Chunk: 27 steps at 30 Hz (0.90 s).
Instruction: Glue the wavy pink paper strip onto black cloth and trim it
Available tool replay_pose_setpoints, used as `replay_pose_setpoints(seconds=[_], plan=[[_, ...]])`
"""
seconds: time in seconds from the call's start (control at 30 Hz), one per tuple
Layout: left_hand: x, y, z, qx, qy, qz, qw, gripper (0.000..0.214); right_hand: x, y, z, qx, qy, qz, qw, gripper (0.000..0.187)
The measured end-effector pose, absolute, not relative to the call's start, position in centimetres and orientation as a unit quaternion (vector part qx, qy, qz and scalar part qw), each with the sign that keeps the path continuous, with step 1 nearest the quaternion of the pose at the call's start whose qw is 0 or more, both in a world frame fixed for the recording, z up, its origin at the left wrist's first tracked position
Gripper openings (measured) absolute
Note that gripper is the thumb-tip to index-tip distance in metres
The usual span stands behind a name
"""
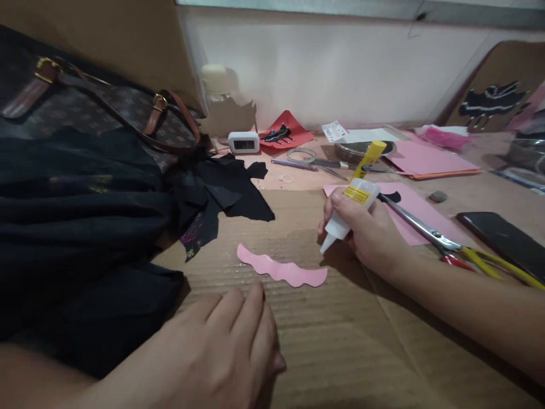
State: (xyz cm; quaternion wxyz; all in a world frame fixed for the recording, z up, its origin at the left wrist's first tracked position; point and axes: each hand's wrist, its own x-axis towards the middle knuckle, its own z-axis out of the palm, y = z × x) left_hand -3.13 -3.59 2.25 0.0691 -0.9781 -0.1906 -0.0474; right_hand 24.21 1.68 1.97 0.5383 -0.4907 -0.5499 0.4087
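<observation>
My right hand (369,232) is wrapped round a white glue bottle (349,209) with a yellow label, its nozzle tilted down toward the brown cardboard (340,341). A wavy pink paper strip (281,270) lies flat on the cardboard, just left of the nozzle. My left hand (225,352) rests low in the foreground below the strip, fingers together and bent, with nothing visible in them. A yellow glue cap or stick (368,159) shows just behind the bottle.
A dark handbag and black cloth (85,187) fill the left. Black paper scraps (230,193) lie beside it. Scissors (447,244), a dark phone (506,241), pink sheets (426,159), a small white clock (243,142) and a metal bowl (361,150) sit behind and right.
</observation>
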Motion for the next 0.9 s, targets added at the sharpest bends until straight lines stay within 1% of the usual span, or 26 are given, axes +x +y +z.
replay_pose_setpoints(seconds=[0.1,0.2,0.37,0.47,0.57,0.77,0.9], plan=[[-2.7,-3.4,3.1,-0.969,-0.183,-0.026,0.165,0.04,24.4,1.6,1.9,-0.494,-0.551,0.411,0.532,0.039],[-1.8,-3.0,4.2,-0.964,-0.19,-0.008,0.186,0.048,24.4,1.4,2.0,-0.5,-0.552,0.427,0.512,0.039],[-1.0,-2.0,4.6,-0.975,-0.177,-0.009,0.136,0.053,24.2,1.2,2.0,-0.5,-0.563,0.459,0.473,0.041],[-0.6,-0.9,3.9,-0.979,-0.179,-0.013,0.098,0.058,24.2,1.3,2.0,-0.486,-0.568,0.46,0.479,0.04],[-0.2,0.3,3.5,-0.985,-0.157,-0.027,0.073,0.058,24.2,1.4,2.1,-0.474,-0.576,0.445,0.495,0.036],[-0.1,1.3,3.8,-0.99,-0.126,-0.066,0.023,0.046,24.0,1.3,2.4,-0.477,-0.579,0.432,0.501,0.038],[-0.3,1.1,3.9,-0.988,-0.124,-0.085,0.026,0.037,24.1,1.4,2.4,-0.488,-0.585,0.405,0.504,0.038]])
